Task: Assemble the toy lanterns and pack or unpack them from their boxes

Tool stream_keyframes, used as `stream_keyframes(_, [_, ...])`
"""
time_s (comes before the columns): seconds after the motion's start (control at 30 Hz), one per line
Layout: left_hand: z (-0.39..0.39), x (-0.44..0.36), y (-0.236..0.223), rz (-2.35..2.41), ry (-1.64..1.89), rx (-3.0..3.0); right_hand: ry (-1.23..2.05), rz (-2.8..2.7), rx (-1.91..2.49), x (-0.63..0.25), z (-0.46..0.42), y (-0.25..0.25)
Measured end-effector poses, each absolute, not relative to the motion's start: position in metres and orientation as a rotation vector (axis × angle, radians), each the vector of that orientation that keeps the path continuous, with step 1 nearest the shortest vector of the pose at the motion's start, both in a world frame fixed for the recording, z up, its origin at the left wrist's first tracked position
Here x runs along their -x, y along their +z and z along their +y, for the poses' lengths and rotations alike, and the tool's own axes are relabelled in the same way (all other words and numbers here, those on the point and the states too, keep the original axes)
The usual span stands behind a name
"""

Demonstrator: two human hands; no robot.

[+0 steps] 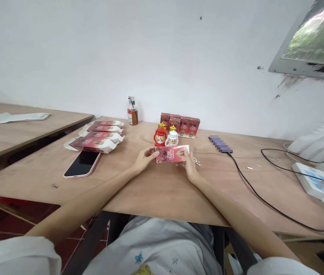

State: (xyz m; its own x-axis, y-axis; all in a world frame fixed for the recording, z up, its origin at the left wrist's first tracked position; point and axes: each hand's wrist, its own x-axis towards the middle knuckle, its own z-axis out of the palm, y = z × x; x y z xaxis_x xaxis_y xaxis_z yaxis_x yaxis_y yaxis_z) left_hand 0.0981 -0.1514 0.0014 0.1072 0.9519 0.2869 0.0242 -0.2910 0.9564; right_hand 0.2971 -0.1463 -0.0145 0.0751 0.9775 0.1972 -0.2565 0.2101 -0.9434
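Observation:
Between my two hands is a small red printed box (170, 154), held lengthwise just above the table. My left hand (144, 159) pinches its left end, thumb on the front. At the right end my right hand (190, 167) grips it, fingers partly behind. Right behind the box stand a red mini lantern (160, 137) and a white mini lantern (172, 138), with gold-topped lanterns (162, 126) at their back. Small silvery round pieces (196, 162) lie beside my right hand.
Several red boxes (189, 126) stand against the wall. At left lie opened red boxes (94, 140) with white flaps and a phone (82, 164). A bottle (132, 114) stands behind. To the right are a cabled phone (221, 144), a black cable (253, 194) and a power strip (316, 183).

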Motion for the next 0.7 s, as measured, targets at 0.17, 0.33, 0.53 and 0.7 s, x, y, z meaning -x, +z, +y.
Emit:
stream_keyframes(0.17, [-0.1518,-0.0979,0.0029,0.951,1.332,-1.448,1.191,-1.017,0.884,-0.2992,-0.1432,-0.0149])
stream_keyframes(0.33, [-0.1559,-0.0970,0.0078,0.928,1.321,-1.416,1.272,-0.938,0.895,-0.3021,-0.1401,-0.0146])
stream_keyframes(0.53, [-0.1593,-0.1016,0.0071,0.924,1.226,-1.368,1.202,-0.976,0.931,-0.3038,-0.1380,-0.0177])
stream_keyframes(0.7, [-0.1575,-0.1018,0.0039,0.976,1.202,-1.357,1.139,-1.020,0.956,-0.3034,-0.1399,-0.0172])
